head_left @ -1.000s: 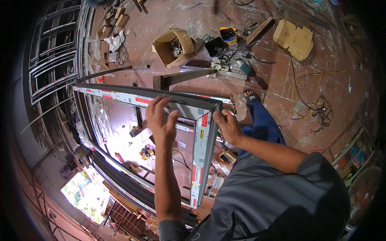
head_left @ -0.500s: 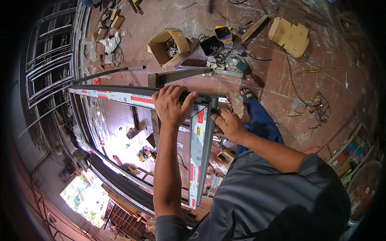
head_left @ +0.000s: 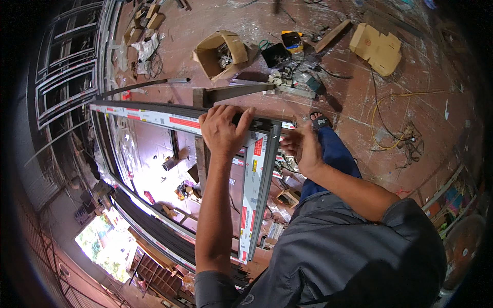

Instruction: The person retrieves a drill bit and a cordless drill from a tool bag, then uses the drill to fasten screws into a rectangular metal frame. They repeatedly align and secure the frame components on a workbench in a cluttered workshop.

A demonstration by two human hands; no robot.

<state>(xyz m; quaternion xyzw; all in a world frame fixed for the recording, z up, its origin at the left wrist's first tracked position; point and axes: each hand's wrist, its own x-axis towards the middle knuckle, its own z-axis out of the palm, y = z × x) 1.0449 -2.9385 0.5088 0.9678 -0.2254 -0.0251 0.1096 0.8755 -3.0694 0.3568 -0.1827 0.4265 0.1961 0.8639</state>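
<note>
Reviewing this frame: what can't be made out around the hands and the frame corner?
- Head view: the frame corner joint is covered by the left hand.
- Right hand is motion-blurred; whether it touches the frame or holds anything cannot be told.
- Contents of the open box are too small to identify.
- The frame's near end is hidden behind the person's arm and shirt.

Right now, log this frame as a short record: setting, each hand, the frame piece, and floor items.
setting: workshop floor, reddish and paint-stained, seen from above
left hand: palm down, gripping the top corner of the window frame
right hand: open, beside the frame corner, contact unclear
window frame: metal, large, with white and red protective film on its bars
cardboard box: open, on the floor beyond the frame
power tools: cluster with cables, right of the box
yellow cable: loose on the floor at right
</note>
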